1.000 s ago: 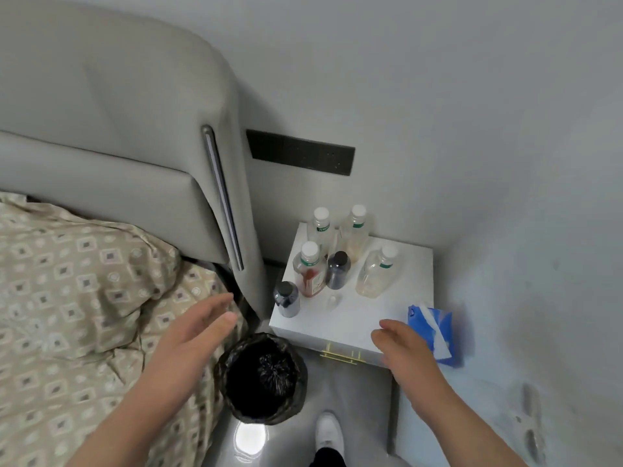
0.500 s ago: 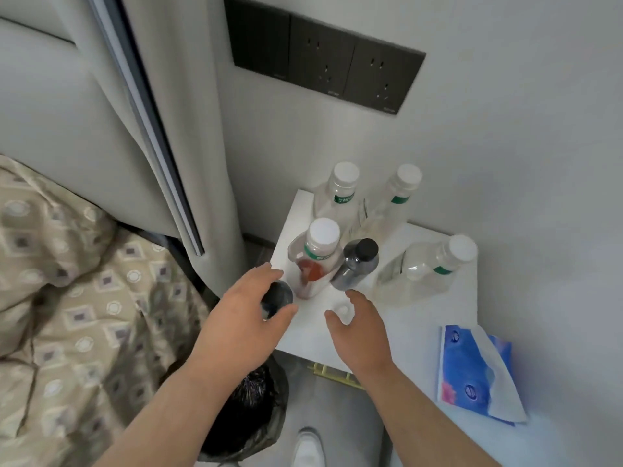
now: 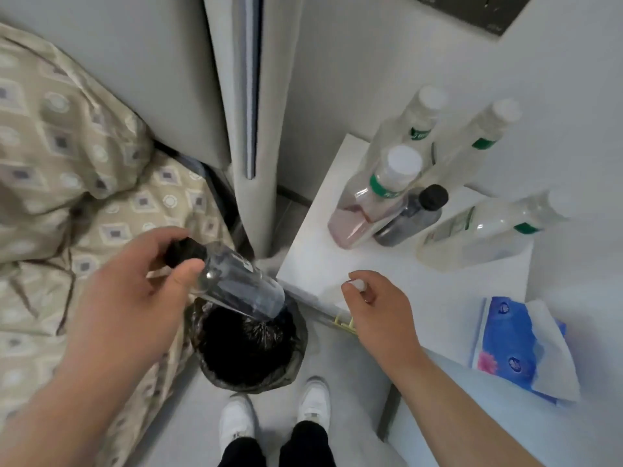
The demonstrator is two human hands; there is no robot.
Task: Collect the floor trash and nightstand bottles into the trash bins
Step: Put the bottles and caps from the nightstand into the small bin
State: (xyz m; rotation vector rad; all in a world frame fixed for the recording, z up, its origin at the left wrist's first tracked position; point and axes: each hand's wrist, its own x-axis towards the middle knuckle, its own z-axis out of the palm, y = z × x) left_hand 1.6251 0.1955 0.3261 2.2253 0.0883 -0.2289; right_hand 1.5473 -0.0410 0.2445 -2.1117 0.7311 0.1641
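One empty-looking plastic bottle (image 3: 236, 284), light and slick, hangs tilted over the bin (image 3: 298, 352) at six o'clock, left hand (image 3: 124, 298) pinching its capped neck; right hand (image 3: 381, 311) pinches perhaps a cap (image 3: 357, 284).

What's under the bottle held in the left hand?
The black-lined trash bin, its mouth open below the bottle gripped by the left hand. The bin's contents are too dark to see.

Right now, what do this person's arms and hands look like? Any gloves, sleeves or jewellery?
The left hand and right hand are bare: no gloves, and no rings or watch that I can see. The forearms are bare too, with no sleeves in view. Lower down, white shoes and black trousers show.
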